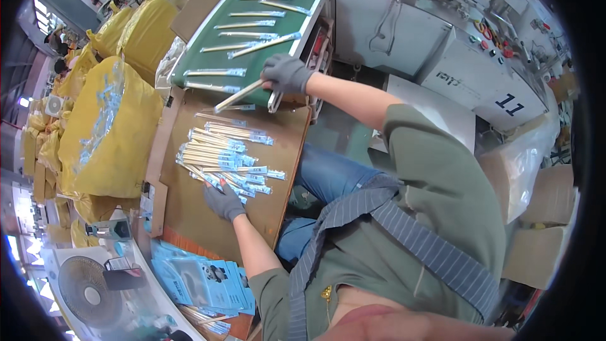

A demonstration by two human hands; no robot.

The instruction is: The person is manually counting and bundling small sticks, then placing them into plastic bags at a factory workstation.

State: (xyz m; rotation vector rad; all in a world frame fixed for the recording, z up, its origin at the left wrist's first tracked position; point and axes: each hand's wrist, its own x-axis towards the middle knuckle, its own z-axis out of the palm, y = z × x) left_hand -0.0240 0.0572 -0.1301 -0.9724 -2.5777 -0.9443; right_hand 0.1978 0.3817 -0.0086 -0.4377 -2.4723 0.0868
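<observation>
My right hand (285, 74), in a grey glove, is closed around one end of a wrapped pair of chopsticks (238, 96). It is above the near end of a green conveyor belt (218, 63), and the chopsticks slant down to the left. My left hand (224, 201), gloved with bare fingertips, rests at the near edge of a pile of wrapped chopsticks (211, 150). Its thumb and fingers look spread against the pile. The pile lies on a brown cardboard sheet (183, 215); the wrappers are clear with blue print.
Several more wrapped chopsticks (252, 23) lie crosswise on the belt. Blue printed bags (196, 281) are stacked near my left forearm, close to a fan (88, 290). Large yellow sacks (107, 132) stand at the left. White machine cabinets (391, 25) are at the right.
</observation>
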